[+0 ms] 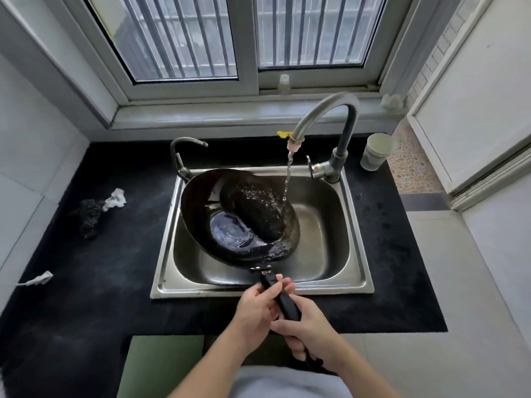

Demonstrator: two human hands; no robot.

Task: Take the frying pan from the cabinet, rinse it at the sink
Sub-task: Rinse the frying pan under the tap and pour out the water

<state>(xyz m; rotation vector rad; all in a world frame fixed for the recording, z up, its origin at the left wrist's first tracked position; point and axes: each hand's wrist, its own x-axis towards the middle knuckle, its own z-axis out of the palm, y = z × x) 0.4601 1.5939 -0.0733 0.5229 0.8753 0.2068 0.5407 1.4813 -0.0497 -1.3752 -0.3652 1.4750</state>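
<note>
Head view: inside the sink (321,242), the frying pan (201,205) is being held tilted under the water stream (288,173), bowl beyond the hands, handle (285,303) pointing back at the person and being gripped by left hand (257,305) and right hand (310,327).

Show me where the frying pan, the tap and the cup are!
frying pan (227,231): head view, the wet shiny bottom inside.
tap (337,165): head view, its upright base.
cup (376,152): head view, its side wall.

Black countertop (100,268), sink (201,291) (inset), dark wad (89,216), white cloth (116,198), cup (376,152)
</note>
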